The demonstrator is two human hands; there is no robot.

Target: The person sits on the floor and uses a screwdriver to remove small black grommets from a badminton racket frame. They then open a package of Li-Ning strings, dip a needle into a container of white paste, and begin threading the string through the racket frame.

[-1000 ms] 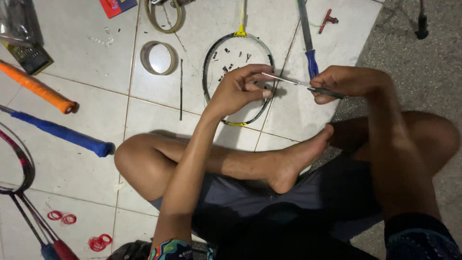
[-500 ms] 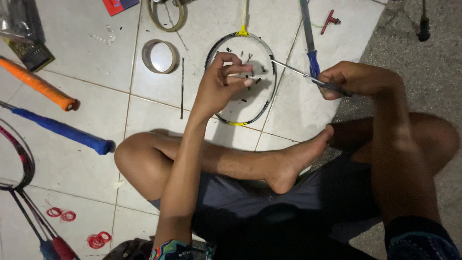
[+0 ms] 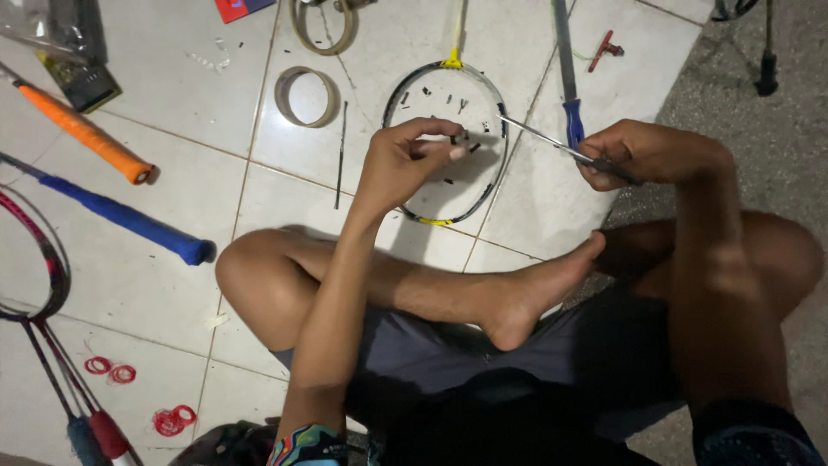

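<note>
An unstrung badminton racket frame [image 3: 496, 185], black with yellow marks, lies on the white tile floor ahead of my crossed legs. Several small black grommet pieces [image 3: 433, 93] are scattered inside its hoop. My left hand [image 3: 401, 164] hovers over the hoop, thumb and fingertips pinched on a tiny black piece. My right hand [image 3: 642, 154] is closed around a thin metal pointed tool [image 3: 539, 135], whose tip touches the right side of the frame.
An orange-grip racket handle [image 3: 86, 134] and a blue-grip handle [image 3: 129, 220] lie at left. Two tape rolls [image 3: 304, 95] sit beyond the frame, next to a thin black rod [image 3: 341, 155]. A blue-handled tool [image 3: 571, 112], a red clip [image 3: 604, 47] and red string coils [image 3: 112, 373] lie around.
My left hand has drawn away from the right rim toward the hoop's middle and pinched a small piece. The right hand with the tool has barely shifted.
</note>
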